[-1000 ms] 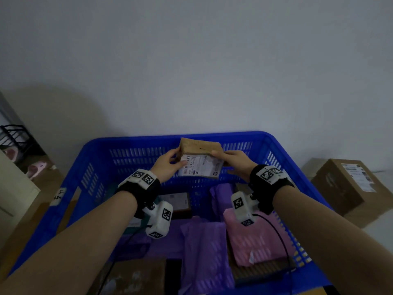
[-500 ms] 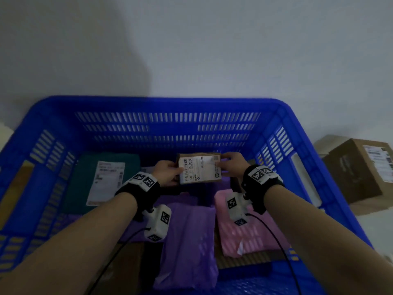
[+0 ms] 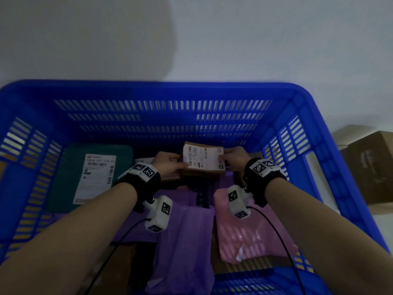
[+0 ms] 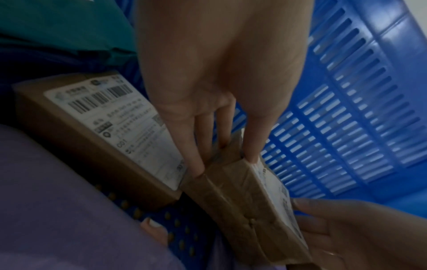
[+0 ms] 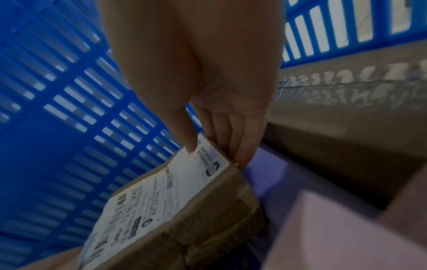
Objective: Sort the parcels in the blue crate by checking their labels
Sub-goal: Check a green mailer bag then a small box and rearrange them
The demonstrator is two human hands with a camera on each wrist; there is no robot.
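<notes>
A small brown cardboard box with a white label on its upper face is held low inside the blue crate, near the far wall. My left hand grips its left end and my right hand pinches its right end. In the left wrist view my left hand has its thumb on the label side of the box and fingers underneath. In the right wrist view my right hand has its thumb on the label of the box. Whether the box touches the parcels below is hidden.
In the crate lie a teal parcel with a label, a purple mailer, a pink mailer, and another labelled brown box just under my left hand. A long brown box lies along the right wall. A carton stands outside, right.
Both hands have brought the small box down from the height of the crate's far rim to deep inside the crate. The head view has tipped down over the crate.
</notes>
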